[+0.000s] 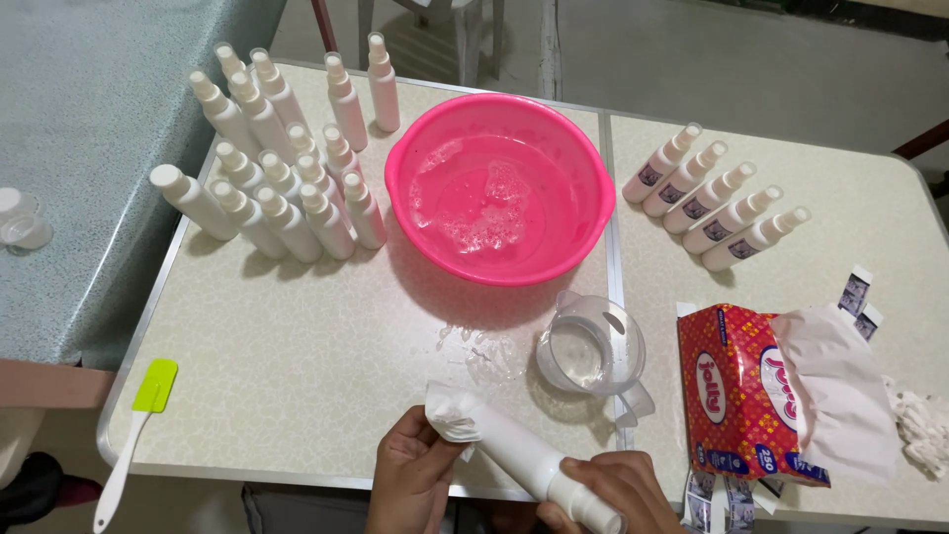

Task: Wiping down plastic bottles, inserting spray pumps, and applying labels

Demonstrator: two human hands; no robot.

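Observation:
A white spray bottle (519, 450) lies tilted across the table's near edge. My right hand (618, 491) grips its cap end. My left hand (413, 477) presses a crumpled white tissue (453, 413) against the bottle's base. Just beyond stands a clear plastic measuring jug (591, 353) with a little liquid in it, next to a wet patch on the table. A pink basin (499, 188) holding clear gel sits at the table's middle.
Several unlabelled white spray bottles (282, 193) stand at the left. Several labelled bottles (714, 198) lie in a row at the right. A red tissue pack (766, 391), loose label stickers (858, 297) and a green-headed spatula (138, 420) rest near the edges.

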